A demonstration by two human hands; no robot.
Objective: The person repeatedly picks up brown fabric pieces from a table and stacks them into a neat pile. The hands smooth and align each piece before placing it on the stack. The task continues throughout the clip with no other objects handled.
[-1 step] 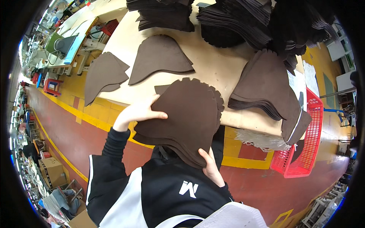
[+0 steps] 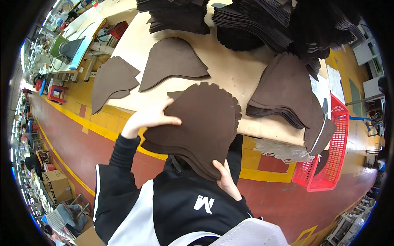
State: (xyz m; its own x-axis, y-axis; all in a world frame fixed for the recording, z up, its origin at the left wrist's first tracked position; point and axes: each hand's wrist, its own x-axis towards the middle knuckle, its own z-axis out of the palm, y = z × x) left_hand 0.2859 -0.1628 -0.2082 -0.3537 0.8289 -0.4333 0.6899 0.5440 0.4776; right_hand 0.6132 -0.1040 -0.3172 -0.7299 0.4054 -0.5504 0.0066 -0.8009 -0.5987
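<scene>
Brown stack (image 2: 197, 123), held at edges

Head view: it is partly over the near edge of the table (image 2: 238, 74). The left hand (image 2: 152, 117) pinches its left side, the right hand (image 2: 225, 180) its lower corner. Probably light, bendable; layers may slip, so grip all together.
</scene>
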